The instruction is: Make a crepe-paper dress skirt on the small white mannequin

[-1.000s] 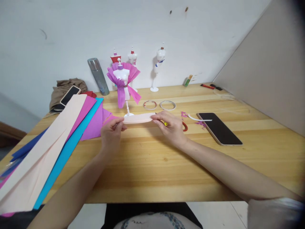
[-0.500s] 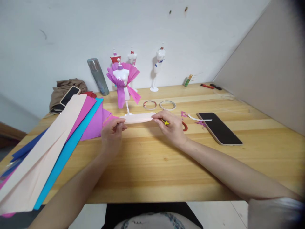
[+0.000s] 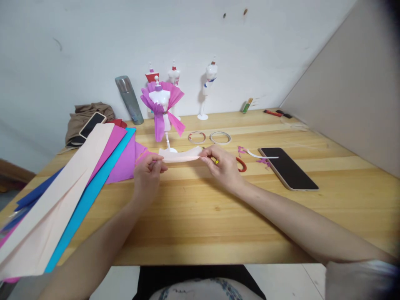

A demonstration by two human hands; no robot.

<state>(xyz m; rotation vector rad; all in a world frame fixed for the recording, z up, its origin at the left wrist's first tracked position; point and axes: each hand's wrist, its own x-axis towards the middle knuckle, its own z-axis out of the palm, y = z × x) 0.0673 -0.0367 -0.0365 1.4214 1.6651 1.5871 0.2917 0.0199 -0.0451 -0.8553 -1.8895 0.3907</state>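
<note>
The upper edge of the pale paper strip [image 3: 181,156] has been lowered mid-span; its ends are pinched by left hand [image 3: 146,175] and right hand [image 3: 224,167], seemingly for tension.

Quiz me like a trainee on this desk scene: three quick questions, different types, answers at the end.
1. True or false: the right hand holds the pale pink paper while the left hand is off it.
2. Fill in: a narrow white ____ lies partly across the large phone.
3. The ruffled paper on the front mannequin is: A) green; B) pink and purple; C) black.

Key: 1. False; 2. strip; 3. B.
</note>
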